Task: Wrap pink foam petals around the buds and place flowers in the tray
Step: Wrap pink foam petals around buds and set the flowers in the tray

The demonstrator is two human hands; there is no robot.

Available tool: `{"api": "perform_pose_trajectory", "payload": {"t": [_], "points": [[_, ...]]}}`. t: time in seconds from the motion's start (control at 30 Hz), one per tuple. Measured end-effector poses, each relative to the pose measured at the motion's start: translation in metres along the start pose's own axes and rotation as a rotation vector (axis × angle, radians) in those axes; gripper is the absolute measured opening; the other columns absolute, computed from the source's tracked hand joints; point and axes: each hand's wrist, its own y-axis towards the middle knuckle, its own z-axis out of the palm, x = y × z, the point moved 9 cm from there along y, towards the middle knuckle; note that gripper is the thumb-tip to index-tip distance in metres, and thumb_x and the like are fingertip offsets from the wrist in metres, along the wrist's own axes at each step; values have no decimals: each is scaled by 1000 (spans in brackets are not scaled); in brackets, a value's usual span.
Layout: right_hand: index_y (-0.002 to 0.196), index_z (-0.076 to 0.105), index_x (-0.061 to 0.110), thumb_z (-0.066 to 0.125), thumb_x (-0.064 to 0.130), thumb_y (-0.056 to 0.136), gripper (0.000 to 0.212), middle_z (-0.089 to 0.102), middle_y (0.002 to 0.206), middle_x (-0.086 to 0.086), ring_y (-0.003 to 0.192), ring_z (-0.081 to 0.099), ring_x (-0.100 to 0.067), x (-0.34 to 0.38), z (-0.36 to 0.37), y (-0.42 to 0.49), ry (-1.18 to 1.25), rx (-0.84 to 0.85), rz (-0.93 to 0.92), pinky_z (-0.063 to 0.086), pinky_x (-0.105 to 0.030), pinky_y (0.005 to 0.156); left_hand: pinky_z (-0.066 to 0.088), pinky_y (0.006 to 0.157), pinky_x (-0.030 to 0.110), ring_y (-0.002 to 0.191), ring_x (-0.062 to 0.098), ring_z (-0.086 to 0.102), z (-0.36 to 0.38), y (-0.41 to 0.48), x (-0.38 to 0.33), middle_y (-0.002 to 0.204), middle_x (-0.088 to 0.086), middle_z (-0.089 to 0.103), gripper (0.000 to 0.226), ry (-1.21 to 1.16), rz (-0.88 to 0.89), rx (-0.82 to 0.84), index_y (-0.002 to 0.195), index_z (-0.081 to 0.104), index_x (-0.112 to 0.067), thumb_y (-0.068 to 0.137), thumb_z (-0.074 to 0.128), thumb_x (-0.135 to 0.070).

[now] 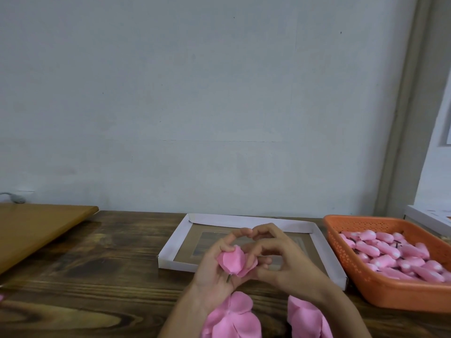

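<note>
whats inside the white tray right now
In the white tray only its bare brown floor shows, no finished flowers. The left hand, right hand and the pink flower they hold cover its middle and near edge, so that part cannot be checked.

You face a dark wooden table (97,276) with heavy grain. Over the table's far left part lies a lighter brown board (36,228), its rounded corner pointing toward the middle. Behind the table's far edge rises a plain pale grey wall (195,93). A grey cable (14,197) shows just above the table's far left end. Beyond the table's right end stands a tall beige frame (402,142), and a white box (424,217) peeks in at the far right corner.
</note>
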Motion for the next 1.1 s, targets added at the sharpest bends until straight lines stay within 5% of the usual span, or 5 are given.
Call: {"api": "perform_pose_trajectory", "payload": {"t": [0.17,0.4,0.53,0.7,1.1], "points": [[98,74,37,89,15,73,36,60,114,14,113,64,-16,-7,0,5,53,-118,-15,57,-38,93,61,73,38,88,39,68,-8,2,-3,122,32,66,47,32,49,-59,121,71,-5,75,80,-7],[107,58,40,76,41,75,36,51,106,20,99,59,-8,0,2,2,-230,-428,-55,50,-20,73,59,68,31,77,24,65,-14,-2,-16,105,19,70,52,130,186,-133,113,76,-14,65,96,-8],[104,55,34,84,32,73,43,55,93,11,86,59,-15,-5,3,-2,-31,-564,12,51,-25,67,55,57,26,69,20,60,-23,-2,-27,89,9,64,46,69,298,-208,98,78,-20,59,88,2],[87,65,25,89,36,75,29,72,81,7,70,68,-9,-18,26,3,199,-475,139,53,-21,62,55,52,26,63,17,60,-41,-4,-39,94,8,67,47,-87,420,-325,105,74,-19,66,79,8],[104,67,35,87,21,74,38,78,94,16,76,76,-12,-17,52,1,312,-489,150,59,-21,67,58,61,36,77,23,63,-32,-8,-45,100,4,68,53,101,484,-354,111,73,-23,66,82,6]]}}
